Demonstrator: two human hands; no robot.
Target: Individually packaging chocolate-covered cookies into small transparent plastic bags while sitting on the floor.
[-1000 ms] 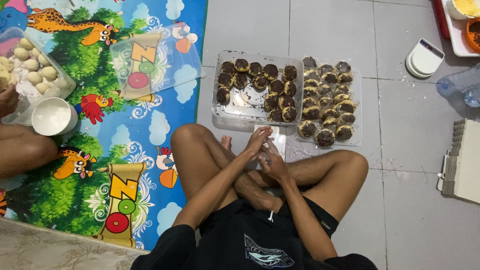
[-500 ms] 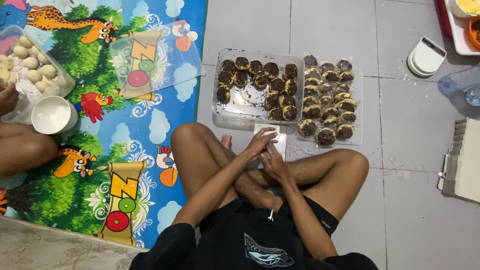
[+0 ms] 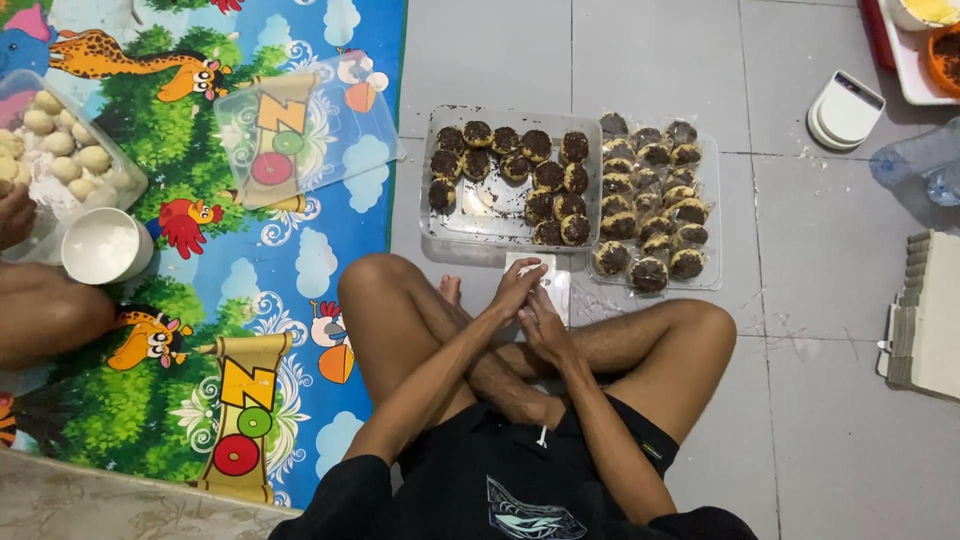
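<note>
I sit cross-legged on a grey tiled floor. My left hand (image 3: 516,288) and my right hand (image 3: 543,322) meet in front of my shins, fingers pinched together on a small white wrapper (image 3: 553,281) that lies at the near edge of the trays. Just beyond it stands a clear plastic tray (image 3: 430,222) partly filled with round dark-topped cakes (image 3: 553,176). A second clear tray (image 3: 712,210) to its right is packed with several of the same cakes. What the wrapper holds is too small to tell.
A clear lid (image 3: 300,130) lies on the colourful play mat (image 3: 280,290) at left. Another person's hand (image 3: 14,214) is by a tub of pale dough balls (image 3: 60,150) and a white bowl (image 3: 105,245). A white lid (image 3: 845,110) and stacked cartons (image 3: 930,315) sit at right.
My hands stay together at the same spot, with only small finger movements on the wrapper. Nothing else has moved.
</note>
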